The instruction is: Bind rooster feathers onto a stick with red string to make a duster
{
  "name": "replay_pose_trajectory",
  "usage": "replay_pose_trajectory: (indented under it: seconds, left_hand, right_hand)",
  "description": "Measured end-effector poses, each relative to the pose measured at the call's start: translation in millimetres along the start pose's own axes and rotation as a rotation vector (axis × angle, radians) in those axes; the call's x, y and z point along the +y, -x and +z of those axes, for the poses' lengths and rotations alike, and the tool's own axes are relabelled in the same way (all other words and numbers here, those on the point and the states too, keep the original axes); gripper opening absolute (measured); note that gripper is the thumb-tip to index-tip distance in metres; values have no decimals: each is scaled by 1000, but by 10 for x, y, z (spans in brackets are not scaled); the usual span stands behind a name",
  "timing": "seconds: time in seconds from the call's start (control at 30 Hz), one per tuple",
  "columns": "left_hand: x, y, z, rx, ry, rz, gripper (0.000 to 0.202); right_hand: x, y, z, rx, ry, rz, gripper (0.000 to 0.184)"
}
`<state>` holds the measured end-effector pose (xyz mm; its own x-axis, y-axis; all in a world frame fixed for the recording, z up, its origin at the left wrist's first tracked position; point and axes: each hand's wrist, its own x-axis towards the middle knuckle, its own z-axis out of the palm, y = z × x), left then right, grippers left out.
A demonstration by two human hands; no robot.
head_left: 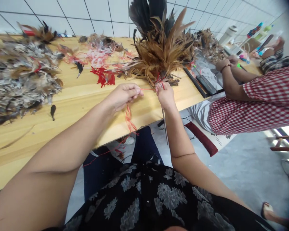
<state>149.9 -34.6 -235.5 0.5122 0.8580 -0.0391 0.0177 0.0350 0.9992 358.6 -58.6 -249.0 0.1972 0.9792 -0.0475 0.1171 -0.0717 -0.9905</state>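
My right hand (165,94) is closed around the bound base of a feather duster (162,54), its brown and black feathers fanning away from me over the table. A thin stick (165,130) comes out below that hand and passes the table's front edge. My left hand (126,95) pinches a red thread (147,89), stretched taut to the wrapped base of the feathers. Loose strands of red-orange thread (128,118) hang beneath my left fingers, over the table edge. Part of the binding is hidden by my right fingers.
A large heap of grey and brown feathers (21,70) covers the table's left side. Red strips (103,76) and pink fibres (98,57) lie mid-table. A dark-edged tray (195,82) is at right, beside a co-worker in a checked shirt (274,86). A white bottle (228,34) stands behind.
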Motion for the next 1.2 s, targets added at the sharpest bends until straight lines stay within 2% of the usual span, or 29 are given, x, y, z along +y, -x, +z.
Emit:
replay_pose_trajectory:
  seconds: [0.07,0.1,0.2,0.33,0.43,0.57,0.63,0.7,1.03,1.2]
  left_hand:
    - [53,14,-14,45,-150,95,10]
    - [77,28,-15,56,-231,131,11]
    - [138,70,-10,99,-444,197,15]
    - [178,76,-43,154,-557,223,15]
    - [171,42,-95,206,-582,233,13]
    - [143,-12,-147,246,-642,180,15]
    - [141,-22,-150,229,-667,158,14]
    - [149,-16,-142,212,-686,157,15]
    - [74,-53,-210,312,-662,245,17]
    - [145,0,-229,289,-699,253,22]
  right_hand:
    - [32,-6,-17,237,344,-173,25]
    - [35,1,-13,312,499,-229,26]
    - [-6,54,15,380,745,-276,27]
    - [-118,132,18,401,886,-211,24]
    - [-205,168,-4,317,794,-144,24]
    - [-372,246,-27,212,302,44,36]
    - [-470,301,-45,191,67,132,35]
    - [-546,351,-74,158,-58,154,32]
    - [-647,519,-211,-46,-20,75,39]
    - [-555,413,-291,-52,135,29,38]
